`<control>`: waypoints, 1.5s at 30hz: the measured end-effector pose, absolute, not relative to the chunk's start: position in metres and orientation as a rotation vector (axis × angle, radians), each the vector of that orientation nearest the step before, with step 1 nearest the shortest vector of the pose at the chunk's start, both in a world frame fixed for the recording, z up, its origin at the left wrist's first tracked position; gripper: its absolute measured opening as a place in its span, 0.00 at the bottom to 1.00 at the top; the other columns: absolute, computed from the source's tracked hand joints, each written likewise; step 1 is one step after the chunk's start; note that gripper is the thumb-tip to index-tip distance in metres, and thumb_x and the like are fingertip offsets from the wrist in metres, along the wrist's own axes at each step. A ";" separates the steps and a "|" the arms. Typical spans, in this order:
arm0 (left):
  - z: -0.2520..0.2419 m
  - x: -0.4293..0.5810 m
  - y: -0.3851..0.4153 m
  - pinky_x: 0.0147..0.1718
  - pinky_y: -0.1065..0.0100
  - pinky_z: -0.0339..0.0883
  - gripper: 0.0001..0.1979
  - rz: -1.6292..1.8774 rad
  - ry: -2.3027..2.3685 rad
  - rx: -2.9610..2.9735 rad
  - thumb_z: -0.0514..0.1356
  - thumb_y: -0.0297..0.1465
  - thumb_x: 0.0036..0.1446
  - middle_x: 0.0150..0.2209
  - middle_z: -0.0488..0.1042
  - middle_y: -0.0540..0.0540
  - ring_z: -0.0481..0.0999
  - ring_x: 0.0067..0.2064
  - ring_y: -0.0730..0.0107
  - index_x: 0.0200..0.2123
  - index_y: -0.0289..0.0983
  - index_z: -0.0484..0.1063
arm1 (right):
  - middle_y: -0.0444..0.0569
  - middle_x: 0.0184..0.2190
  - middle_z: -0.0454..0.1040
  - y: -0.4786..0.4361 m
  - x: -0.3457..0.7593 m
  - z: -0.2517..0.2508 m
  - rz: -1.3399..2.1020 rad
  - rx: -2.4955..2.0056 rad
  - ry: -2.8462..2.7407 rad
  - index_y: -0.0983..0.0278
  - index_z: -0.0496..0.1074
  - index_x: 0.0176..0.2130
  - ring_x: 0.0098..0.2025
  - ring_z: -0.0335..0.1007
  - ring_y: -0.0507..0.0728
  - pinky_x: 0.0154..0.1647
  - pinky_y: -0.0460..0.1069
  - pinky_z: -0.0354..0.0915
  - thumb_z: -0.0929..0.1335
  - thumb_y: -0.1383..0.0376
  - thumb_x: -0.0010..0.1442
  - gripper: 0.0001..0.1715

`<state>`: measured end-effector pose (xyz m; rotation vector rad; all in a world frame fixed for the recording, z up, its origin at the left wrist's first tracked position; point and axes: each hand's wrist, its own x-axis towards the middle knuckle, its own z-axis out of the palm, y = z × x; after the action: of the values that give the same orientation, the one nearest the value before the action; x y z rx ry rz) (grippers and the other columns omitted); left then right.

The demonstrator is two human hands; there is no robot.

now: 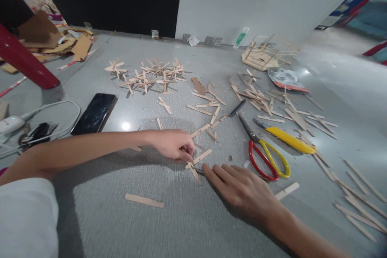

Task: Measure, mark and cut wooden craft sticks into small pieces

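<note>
My left hand [177, 145] is closed in a pinch on a small wooden craft stick [196, 174], holding it down on the grey tabletop. Another craft stick [203, 158] lies crosswise right beside it, against my fingertips. From the right, my right hand [238, 183] lies low over the table, its fingers wrapped on a slim metal-tipped tool [198, 171]. The tool's tip touches or nearly touches the pinched stick; most of it is hidden under my palm. A loose notched stick [145, 200] lies nearer to me.
Scissors [256, 145] and a yellow cutter [290, 140] lie beyond my right hand. Star-shaped stick assemblies [145, 75] and loose sticks [260, 98] spread farther back. A phone [95, 113] and white cable [65, 102] are at left; a stick frame [263, 56] stands by the wall.
</note>
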<state>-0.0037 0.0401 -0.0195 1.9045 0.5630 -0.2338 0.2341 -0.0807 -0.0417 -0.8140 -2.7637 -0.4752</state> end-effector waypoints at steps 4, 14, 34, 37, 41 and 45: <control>-0.019 -0.004 0.040 0.26 0.72 0.61 0.15 -0.242 0.578 1.853 0.60 0.32 0.70 0.22 0.72 0.52 0.69 0.22 0.76 0.28 0.36 0.70 | 0.46 0.26 0.74 -0.085 0.232 -0.048 -0.484 -0.917 -2.672 0.74 0.73 0.50 0.25 0.73 0.54 0.28 0.51 0.66 0.55 0.79 0.72 0.20; -0.012 -0.004 0.032 0.22 0.70 0.62 0.12 -0.183 0.699 1.780 0.50 0.35 0.76 0.24 0.71 0.51 0.69 0.20 0.72 0.36 0.39 0.62 | 0.49 0.32 0.82 -0.086 0.245 -0.062 -0.113 -1.398 -2.313 0.67 0.69 0.61 0.25 0.78 0.54 0.24 0.46 0.69 0.59 0.67 0.77 0.19; -0.021 -0.002 0.030 0.24 0.71 0.57 0.12 -0.101 0.663 1.874 0.54 0.36 0.73 0.21 0.70 0.52 0.67 0.20 0.72 0.34 0.39 0.64 | 0.49 0.29 0.75 -0.098 0.236 -0.056 -0.641 -1.250 -2.539 0.75 0.72 0.56 0.27 0.71 0.56 0.29 0.50 0.69 0.58 0.82 0.64 0.26; -0.022 -0.002 0.030 0.24 0.71 0.57 0.13 -0.081 0.653 1.900 0.54 0.35 0.72 0.20 0.70 0.52 0.66 0.20 0.73 0.33 0.39 0.63 | 0.48 0.29 0.75 -0.098 0.235 -0.054 -0.646 -1.259 -2.530 0.75 0.72 0.56 0.27 0.72 0.56 0.29 0.51 0.69 0.57 0.82 0.65 0.26; -0.022 -0.002 0.030 0.25 0.71 0.56 0.13 -0.088 0.641 1.933 0.53 0.35 0.73 0.20 0.68 0.53 0.65 0.20 0.74 0.32 0.39 0.62 | 0.48 0.29 0.74 -0.098 0.234 -0.053 -0.638 -1.232 -2.527 0.75 0.71 0.56 0.26 0.72 0.55 0.28 0.51 0.69 0.56 0.82 0.67 0.26; -0.022 -0.002 0.031 0.25 0.70 0.55 0.14 -0.091 0.619 1.970 0.53 0.35 0.73 0.20 0.67 0.54 0.64 0.21 0.73 0.32 0.39 0.61 | 0.46 0.28 0.73 -0.097 0.234 -0.052 -0.612 -1.239 -2.540 0.75 0.70 0.58 0.26 0.72 0.55 0.28 0.51 0.69 0.55 0.83 0.67 0.26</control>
<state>-0.0018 0.0311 -0.0223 1.9701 0.6186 -0.0915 0.2341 -0.0968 -0.0524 -1.2388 -2.5405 -0.6120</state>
